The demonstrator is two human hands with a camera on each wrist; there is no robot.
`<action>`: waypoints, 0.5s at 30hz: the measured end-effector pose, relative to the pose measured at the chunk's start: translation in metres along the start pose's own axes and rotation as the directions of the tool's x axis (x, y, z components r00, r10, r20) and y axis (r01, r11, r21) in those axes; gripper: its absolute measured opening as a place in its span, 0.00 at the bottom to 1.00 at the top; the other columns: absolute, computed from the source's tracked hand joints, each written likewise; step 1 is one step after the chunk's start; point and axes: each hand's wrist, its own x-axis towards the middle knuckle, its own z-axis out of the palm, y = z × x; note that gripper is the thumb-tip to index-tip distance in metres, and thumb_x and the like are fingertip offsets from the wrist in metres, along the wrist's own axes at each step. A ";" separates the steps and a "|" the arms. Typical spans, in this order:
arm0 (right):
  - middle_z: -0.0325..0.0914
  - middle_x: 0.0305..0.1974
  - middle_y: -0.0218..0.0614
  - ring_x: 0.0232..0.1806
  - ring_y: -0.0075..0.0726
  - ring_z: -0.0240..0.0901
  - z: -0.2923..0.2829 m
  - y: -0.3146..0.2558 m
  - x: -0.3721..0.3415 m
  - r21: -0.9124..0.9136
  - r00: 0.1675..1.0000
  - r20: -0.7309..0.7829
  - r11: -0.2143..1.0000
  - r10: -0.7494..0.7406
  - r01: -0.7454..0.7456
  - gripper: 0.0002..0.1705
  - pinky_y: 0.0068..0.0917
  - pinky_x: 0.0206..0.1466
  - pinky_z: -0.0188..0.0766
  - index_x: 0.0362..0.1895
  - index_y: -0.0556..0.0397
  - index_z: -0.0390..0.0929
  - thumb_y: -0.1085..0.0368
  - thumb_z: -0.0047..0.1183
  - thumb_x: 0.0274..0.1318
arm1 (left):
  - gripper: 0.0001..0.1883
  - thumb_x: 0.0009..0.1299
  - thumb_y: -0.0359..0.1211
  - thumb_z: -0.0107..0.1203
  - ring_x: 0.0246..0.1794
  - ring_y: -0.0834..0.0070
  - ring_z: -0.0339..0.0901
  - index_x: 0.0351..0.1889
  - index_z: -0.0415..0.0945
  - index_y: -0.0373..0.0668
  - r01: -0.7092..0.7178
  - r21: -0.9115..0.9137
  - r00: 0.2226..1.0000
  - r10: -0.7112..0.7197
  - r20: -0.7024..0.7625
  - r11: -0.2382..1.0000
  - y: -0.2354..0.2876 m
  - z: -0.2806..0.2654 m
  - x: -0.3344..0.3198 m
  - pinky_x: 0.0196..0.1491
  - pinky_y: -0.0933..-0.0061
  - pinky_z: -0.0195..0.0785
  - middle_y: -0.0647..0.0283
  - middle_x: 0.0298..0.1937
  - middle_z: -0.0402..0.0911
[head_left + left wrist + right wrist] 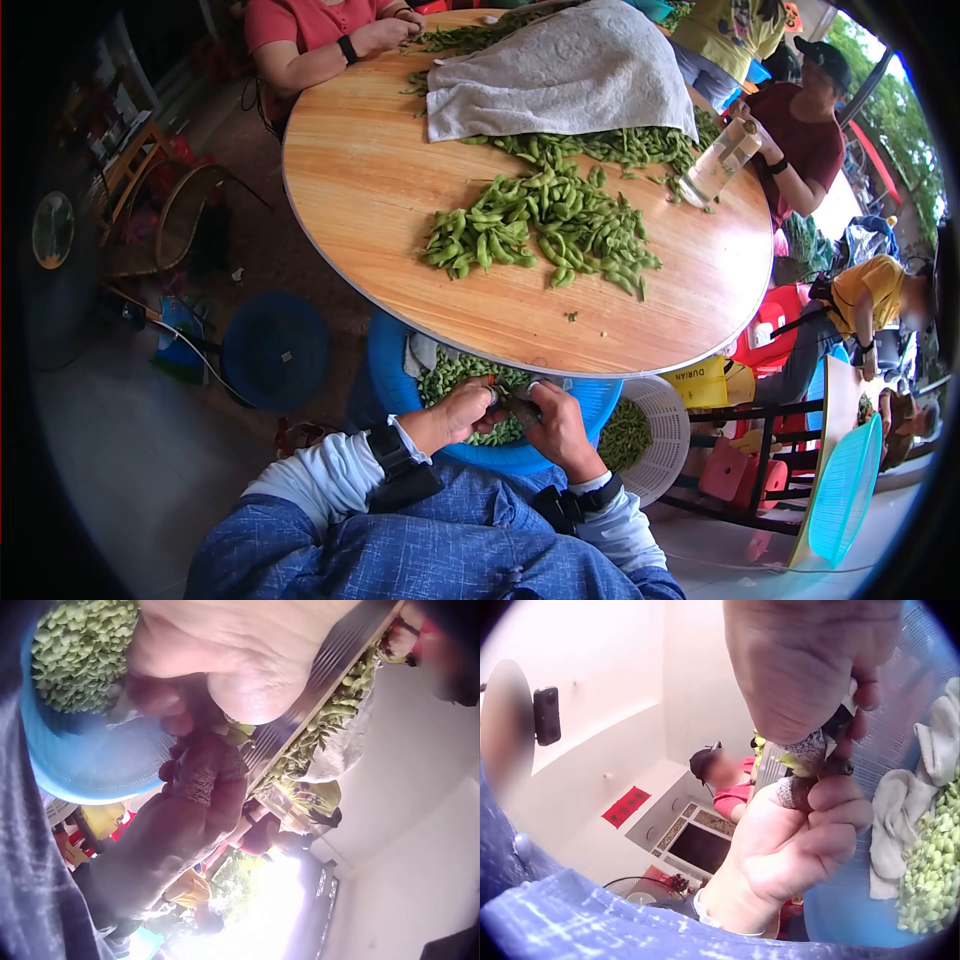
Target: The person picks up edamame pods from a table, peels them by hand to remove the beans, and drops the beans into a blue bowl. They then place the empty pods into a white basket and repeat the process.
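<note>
My left hand (463, 410) and right hand (560, 422) meet over a blue basin (385, 350) just below the table edge. Between the thumbs, both hands pinch a green edamame pod (789, 761), mostly covered by fingers. Grey speckled wraps (786, 793) cover the thumbs. Shelled green beans (82, 656) fill part of the basin beneath, with a pale cloth (900, 817) beside them. In the left wrist view, the pod's tip shows next to the curled fingers.
A heap of edamame pods (545, 225) lies on the round wooden table (350, 200), with more under a grey towel (560, 75). A white basket (672, 440) of pods stands right of the basin. A clear bottle (722, 162) and other people surround the table.
</note>
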 end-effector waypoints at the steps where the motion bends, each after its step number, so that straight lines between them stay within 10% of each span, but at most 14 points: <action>1: 0.69 0.22 0.42 0.25 0.44 0.68 0.001 0.001 0.000 -0.014 1.000 -0.001 1.000 0.002 -0.003 0.09 0.33 0.27 0.65 0.26 0.58 0.70 0.78 0.48 0.32 | 0.09 0.59 0.28 0.36 0.19 0.80 0.65 0.34 0.67 0.43 0.000 -0.003 1.000 0.001 0.020 1.000 0.001 -0.002 -0.001 0.17 0.83 0.51 0.64 0.27 0.72; 7: 0.71 0.24 0.29 0.28 0.17 0.61 0.006 0.012 -0.001 0.362 0.935 0.091 0.863 0.343 -0.352 0.05 0.20 0.30 0.62 0.29 0.62 0.72 0.74 0.49 0.44 | 0.05 0.62 0.31 0.43 0.19 0.81 0.65 0.34 0.67 0.44 -0.013 0.046 0.997 0.010 0.081 0.999 0.007 -0.001 -0.008 0.17 0.83 0.52 0.64 0.24 0.72; 15: 0.71 0.24 0.28 0.28 0.18 0.62 0.013 0.023 -0.006 0.425 0.933 0.146 0.831 0.330 -0.360 0.04 0.19 0.31 0.62 0.29 0.62 0.72 0.74 0.47 0.46 | 0.04 0.64 0.30 0.42 0.16 0.83 0.63 0.33 0.67 0.44 0.024 0.080 1.000 -0.024 -0.007 0.996 0.005 -0.002 -0.005 0.15 0.84 0.52 0.65 0.21 0.71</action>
